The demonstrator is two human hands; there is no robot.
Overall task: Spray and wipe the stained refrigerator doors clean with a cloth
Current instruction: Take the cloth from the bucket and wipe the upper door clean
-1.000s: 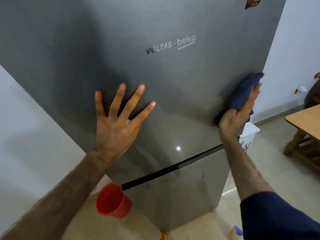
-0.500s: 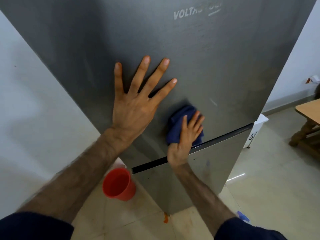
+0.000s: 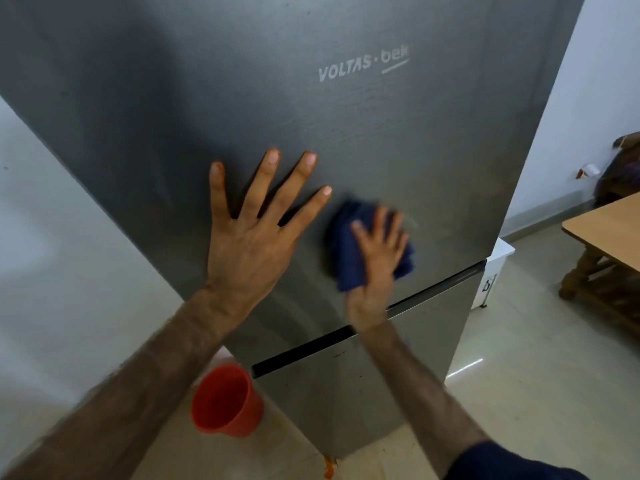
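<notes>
A grey steel refrigerator fills the view; its upper door (image 3: 346, 126) carries a brand logo, and a dark gap separates it from the lower door (image 3: 363, 386). My left hand (image 3: 252, 237) lies flat on the upper door with fingers spread, holding nothing. Just to its right, my right hand (image 3: 377, 265) presses a dark blue cloth (image 3: 346, 258) against the lower part of the upper door, slightly blurred by motion. A faint smear shows on the door right of the cloth. No spray bottle is in view.
A red plastic mug (image 3: 225, 400) stands on the tiled floor at the fridge's left foot. An orange stain (image 3: 328, 471) marks the floor under the fridge. A white box (image 3: 493, 271) sits beside the fridge's right side. A wooden table (image 3: 609, 230) stands at right.
My right hand swept the cloth from the door's right edge leftward to beside my left hand, then slightly up and right. My left hand stayed pressed flat on the door.
</notes>
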